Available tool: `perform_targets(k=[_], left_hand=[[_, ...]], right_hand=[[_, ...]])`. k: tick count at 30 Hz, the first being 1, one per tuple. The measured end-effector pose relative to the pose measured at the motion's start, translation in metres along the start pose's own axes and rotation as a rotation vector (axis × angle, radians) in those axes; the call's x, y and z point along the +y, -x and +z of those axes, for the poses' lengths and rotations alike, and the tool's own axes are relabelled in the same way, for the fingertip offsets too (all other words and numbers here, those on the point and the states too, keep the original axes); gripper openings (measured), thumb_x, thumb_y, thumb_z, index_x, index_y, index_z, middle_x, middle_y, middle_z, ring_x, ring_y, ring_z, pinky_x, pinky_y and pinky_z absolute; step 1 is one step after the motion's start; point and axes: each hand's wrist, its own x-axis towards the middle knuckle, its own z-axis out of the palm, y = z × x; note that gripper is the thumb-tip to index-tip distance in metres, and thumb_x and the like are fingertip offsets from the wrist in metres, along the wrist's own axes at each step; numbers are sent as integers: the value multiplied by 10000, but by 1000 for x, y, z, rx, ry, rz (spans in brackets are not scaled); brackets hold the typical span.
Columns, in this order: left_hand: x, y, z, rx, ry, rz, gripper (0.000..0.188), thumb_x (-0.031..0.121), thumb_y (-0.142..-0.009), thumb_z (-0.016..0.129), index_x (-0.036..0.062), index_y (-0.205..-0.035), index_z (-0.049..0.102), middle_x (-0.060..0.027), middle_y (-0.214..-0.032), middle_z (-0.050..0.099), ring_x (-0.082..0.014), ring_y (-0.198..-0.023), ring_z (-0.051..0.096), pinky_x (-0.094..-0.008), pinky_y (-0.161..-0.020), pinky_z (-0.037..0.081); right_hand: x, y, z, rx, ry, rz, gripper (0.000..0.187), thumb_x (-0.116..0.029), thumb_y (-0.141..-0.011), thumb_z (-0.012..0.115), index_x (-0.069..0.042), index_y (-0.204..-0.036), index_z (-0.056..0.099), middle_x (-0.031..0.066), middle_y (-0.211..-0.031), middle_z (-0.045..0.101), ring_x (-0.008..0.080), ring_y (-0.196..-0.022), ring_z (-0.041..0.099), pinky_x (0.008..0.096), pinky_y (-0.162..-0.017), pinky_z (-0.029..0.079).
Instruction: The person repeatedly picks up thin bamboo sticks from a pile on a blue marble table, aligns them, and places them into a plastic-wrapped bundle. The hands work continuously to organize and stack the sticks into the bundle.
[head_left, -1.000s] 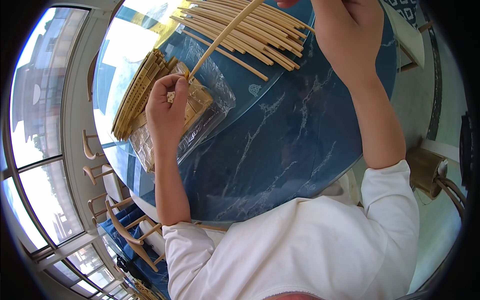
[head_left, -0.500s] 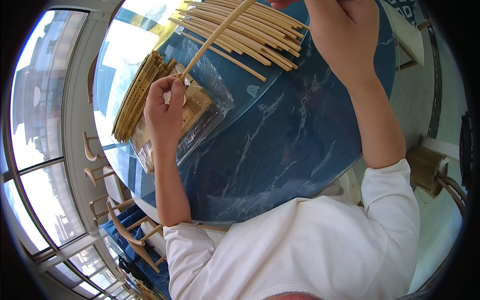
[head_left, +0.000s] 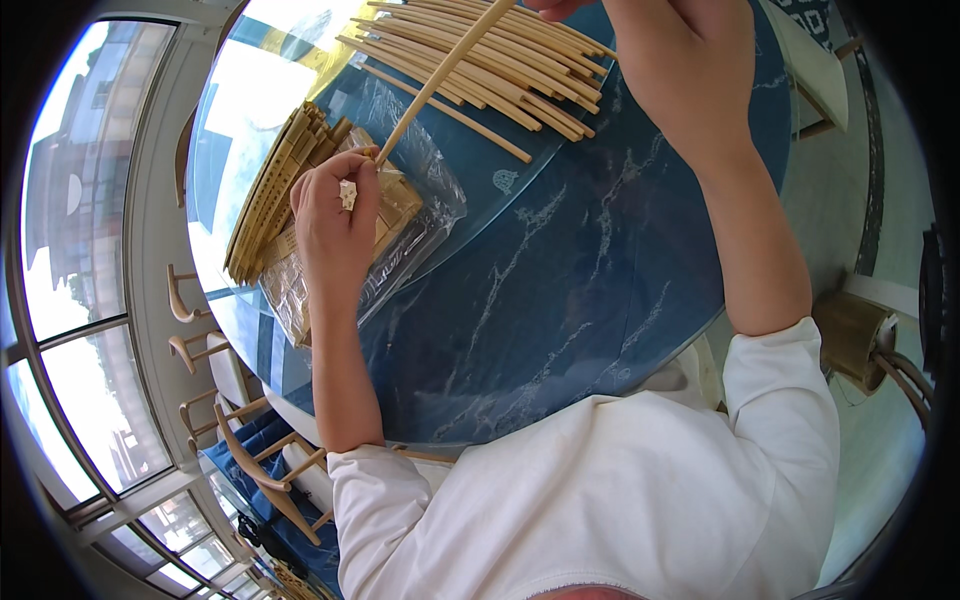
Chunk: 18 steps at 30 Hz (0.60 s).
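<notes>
My left hand (head_left: 338, 205) is closed, thumb and fingers pinching the lower end of a long wooden chopstick (head_left: 442, 75). The stick slants up to the right and leaves the picture at the top. A small pale patch shows between this thumb and the fingers; I cannot make out what it is. My right hand (head_left: 685, 75) is curled near the upper edge, close to the stick's far part, its fingers mostly cut off. Below my left hand lie a tan package (head_left: 395, 212) in clear plastic (head_left: 440, 185) and a stack of flat brown paper-like strips (head_left: 275, 200).
Several loose wooden chopsticks (head_left: 540, 95) lie spread at the far side of the round table (head_left: 560, 280), which has a dark blue marbled top and glass. Chairs (head_left: 265, 460) and tall windows (head_left: 90, 190) stand to the left. A brown bin-like container (head_left: 855, 335) is at the right.
My left hand has shifted slightly right, and the pinched end of the chopstick with it. The pale patch between thumb and fingers shows more distinctly. My right hand has barely moved.
</notes>
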Motion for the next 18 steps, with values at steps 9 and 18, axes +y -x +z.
perform_targets(k=[9, 18], left_hand=[[-5, -4, 2, 56, -165, 294, 93, 118, -1029, 732, 76, -1100, 690, -40, -1155, 807, -228, -1059, 703, -399, -1055, 474], [6, 1, 12, 200, -343, 329, 187, 129, -966, 805, 119, -1095, 671, -13, -1133, 727, -243, -1017, 690, -410, -979, 490]], right_hand=[[-4, 4, 1, -134, 15, 191, 235, -231, -1118, 654, -23, -1010, 666, 15, -852, 731, 33, -750, 670, 193, -676, 520], [1, -2, -5, -399, 335, 432, 291, -273, -1099, 677, 10, -1037, 709, 24, -873, 751, 53, -783, 653, 246, -699, 501]])
